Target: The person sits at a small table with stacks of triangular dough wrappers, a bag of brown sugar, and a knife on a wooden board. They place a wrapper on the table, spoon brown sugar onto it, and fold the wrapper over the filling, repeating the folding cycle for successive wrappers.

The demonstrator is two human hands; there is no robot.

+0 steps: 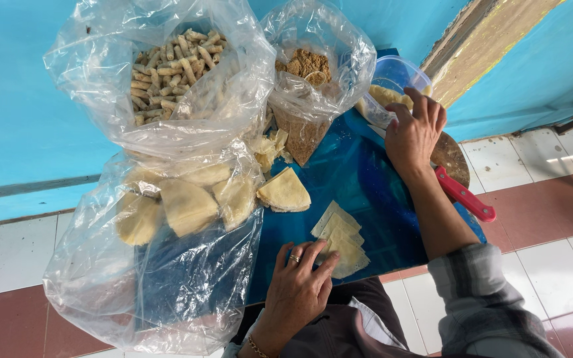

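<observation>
Blue wall, tiled floor, blue desk (pixel 366 179). Left hand (pixel 298 278), fingers spread flat, pins the stacked wrapper triangles (pixel 341 242) at lower centre — long axis pointing toward upper left. Right hand (pixel 414 136) reaches, half-open, into the clear tub (pixel 392 76), upper right. Best to press lightly — thin sheets likely tear.

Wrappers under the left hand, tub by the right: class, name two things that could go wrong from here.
1. The knife with the red handle lies under the right forearm, its handle past the board's edge; a nudge could knock it off.
2. The left hand pins the wrappers near the front edge; thin sheets might tear or slide off.
3. The right hand reaches at the tub on the far corner; a push may tip it.
</observation>
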